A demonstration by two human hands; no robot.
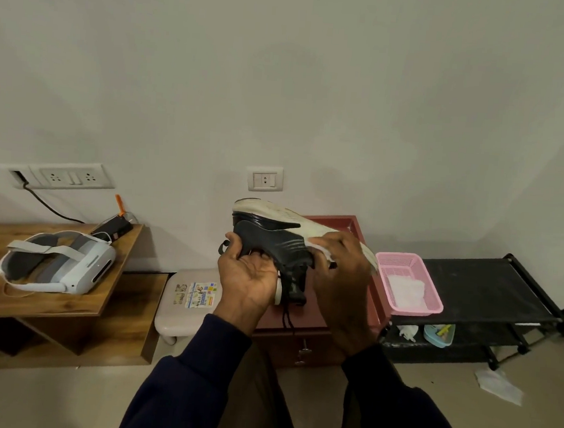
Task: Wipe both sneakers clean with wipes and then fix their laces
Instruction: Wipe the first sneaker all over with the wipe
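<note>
The left hand (247,278) grips the sneaker (265,232) at its heel end. The thumb hooks round the back and the fingers curl in under the collar, with the palm turned up toward the person. The right hand (340,269) is closed over a wipe (321,249), its fingers bent and pressing it against the shoe's side near the front, where dark upper meets pale sole.

The sneaker is held in the air between the two hands, upside down, heel to the left and toe to the right. It sits in front of the red-brown cabinet (337,220) and touches nothing else. Its upper is dark and smooth with faint ribbed lines. The thick white sole looks scuffed and curves up at the heel. Black laces (288,312) dangle loose below the hands.

The wipe is thin, white and crumpled, with only its edge showing past the fingers. At the left end of the black rack (491,284) stands a pink lattice basket (415,308) holding something white and soft.
</note>
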